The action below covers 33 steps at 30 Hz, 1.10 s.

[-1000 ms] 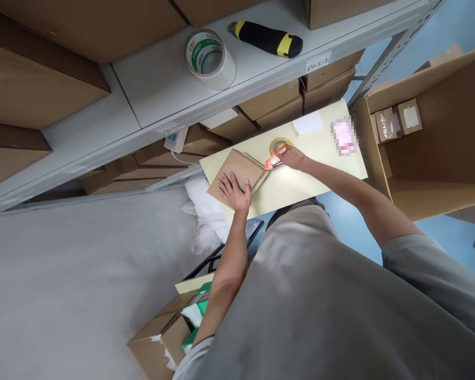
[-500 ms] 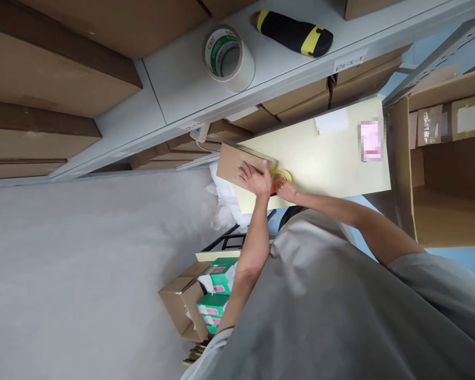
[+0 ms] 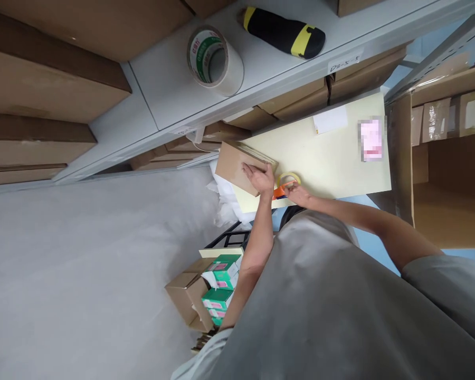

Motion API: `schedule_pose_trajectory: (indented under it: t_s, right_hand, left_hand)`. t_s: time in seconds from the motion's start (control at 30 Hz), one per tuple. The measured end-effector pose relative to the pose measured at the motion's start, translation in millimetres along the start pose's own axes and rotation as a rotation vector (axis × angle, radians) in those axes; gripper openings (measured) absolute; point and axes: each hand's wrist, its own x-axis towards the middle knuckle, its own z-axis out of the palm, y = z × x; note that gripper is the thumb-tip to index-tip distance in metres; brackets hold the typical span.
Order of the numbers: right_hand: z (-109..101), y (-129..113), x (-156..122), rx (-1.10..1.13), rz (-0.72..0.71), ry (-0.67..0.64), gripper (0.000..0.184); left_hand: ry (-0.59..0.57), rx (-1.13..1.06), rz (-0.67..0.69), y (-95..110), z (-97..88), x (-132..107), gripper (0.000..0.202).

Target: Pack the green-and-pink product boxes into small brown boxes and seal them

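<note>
Pale yellow table (image 3: 332, 158) under a grey shelf (image 3: 170, 89). Left hand (image 3: 259, 177) lies flat, fingers spread, on the box (image 3: 231, 164) at the table's left end. Right hand (image 3: 298, 194) curls tight around the orange dispenser (image 3: 282, 189), just beside the box. Up on the shelf: tape roll (image 3: 215, 59), knife (image 3: 285, 35).

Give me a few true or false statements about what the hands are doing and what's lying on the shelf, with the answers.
1. The left hand rests on top of the small brown cardboard box. True.
2. The right hand is empty. False: it grips the orange tape dispenser.
3. A black-and-yellow utility knife and a white tape roll with green print lie on the grey metal shelf. True.
4. The small brown cardboard box sits on the floor. False: it lies on the pale yellow table.
</note>
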Motion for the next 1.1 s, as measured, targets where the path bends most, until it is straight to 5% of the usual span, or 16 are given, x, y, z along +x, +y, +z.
schedule_pose_trajectory:
  t_s: [0.2, 0.33, 0.53, 0.73, 1.1]
  right_hand:
    - [-16, 106, -64, -0.149, 0.245, 0.004, 0.067]
    - [-39, 137, -52, -0.192, 0.266, 0.072, 0.068]
    - [-59, 115, -5, -0.164, 0.246, 0.061, 0.056]
    - [-70, 88, 8, -0.086, 0.215, 0.109, 0.044]
    - [-62, 39, 24, -0.056, 0.404, 0.108, 0.035]
  left_hand:
    - [-0.025, 0.019, 0.078, -6, -3.5, -17, 0.094]
    - [-0.073, 0.046, 0.163, -19, -6.9, -20, 0.093]
    - [-0.130, 0.082, 0.316, -33, -15.4, -31, 0.095]
    - [-0.120, 0.060, 0.341, -33, -17.4, -35, 0.096]
    - [-0.136, -0.030, 0.368, -31, -16.1, -31, 0.093]
